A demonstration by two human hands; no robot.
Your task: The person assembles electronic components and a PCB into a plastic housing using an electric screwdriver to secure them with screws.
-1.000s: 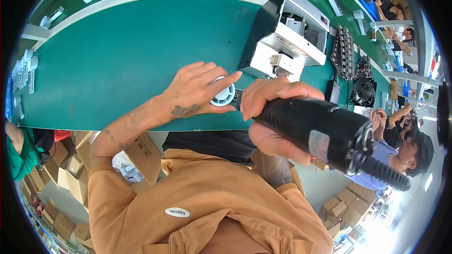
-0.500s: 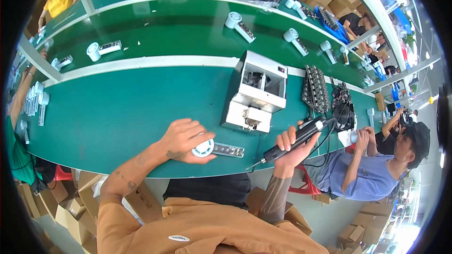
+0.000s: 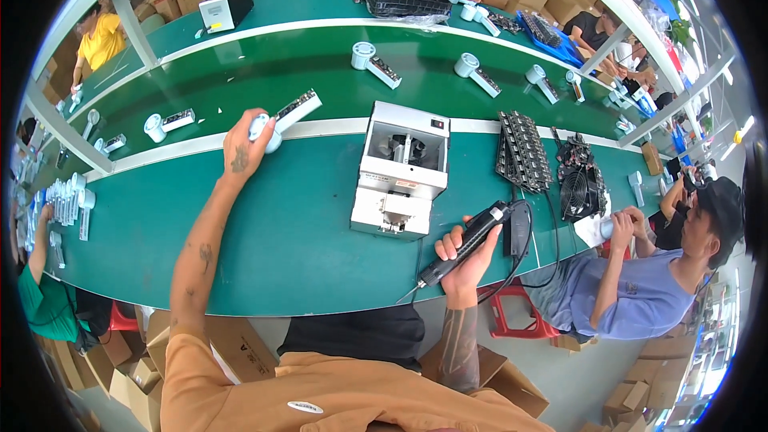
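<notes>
My left hand point(image 3: 245, 147) reaches far out over the back edge of the green bench, its fingers closed on the round head of a pale blue handheld fan point(image 3: 298, 110). The fan's open handle, with parts inside, points away to the right, over the white rail. Near the front edge my right hand point(image 3: 467, 262) grips a black electric screwdriver point(image 3: 472, 246), its bit slanting down to the left. A silver screw feeder point(image 3: 400, 170) stands on the bench between my hands.
Beyond the white rail point(image 3: 320, 127), several similar fans point(image 3: 376, 64) lie on a green belt. Right of the feeder are a black tray of small parts point(image 3: 522, 152) and a heap of black parts point(image 3: 578, 180). A co-worker in purple point(image 3: 640, 288) sits at right. Cords trail from the screwdriver.
My left hand has carried the fan from the near edge, up and away to the back rail. My right hand still holds the screwdriver; the view has shifted somewhat.
</notes>
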